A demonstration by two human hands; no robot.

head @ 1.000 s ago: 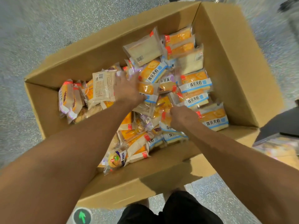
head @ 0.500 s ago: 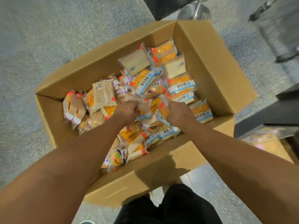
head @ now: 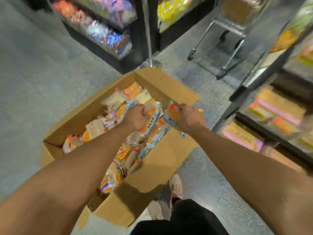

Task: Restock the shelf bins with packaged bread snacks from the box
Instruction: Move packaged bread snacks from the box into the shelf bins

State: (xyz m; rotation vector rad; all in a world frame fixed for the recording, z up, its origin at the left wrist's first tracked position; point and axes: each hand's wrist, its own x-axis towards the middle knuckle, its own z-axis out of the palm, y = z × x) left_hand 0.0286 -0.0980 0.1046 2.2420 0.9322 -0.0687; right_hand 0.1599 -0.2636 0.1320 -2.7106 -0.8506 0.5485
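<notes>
1. We have both hands closed on product. Our left hand (head: 136,118) grips a bunch of clear-wrapped orange bread snack packets with blue-and-white labels (head: 150,119); our right hand (head: 189,118) pinches one more packet of the same kind (head: 172,116) by its upper end, and it dangles.
2. Both loads sit above the open brown cardboard box (head: 152,163) on the speckled grey floor (head: 33,82), near the box's right wall. The rest of the stock lies loose in the box.
3. Risk: the left bunch is held by wrapper film only. Slick plastic, several packets; we judge one could slide out on the swing to the shelves.
4. Risk: the right packet hangs from a small pinch. A fast turn could tear it free.
5. Risk: the clear shelf bins on the dark rack (head: 279,112) at right are blurred; we cannot tell which one takes this product. A wrong bin is plausible.
6. Risk: the box sits right at our feet (head: 176,184). A step rightward could catch its near corner.
</notes>
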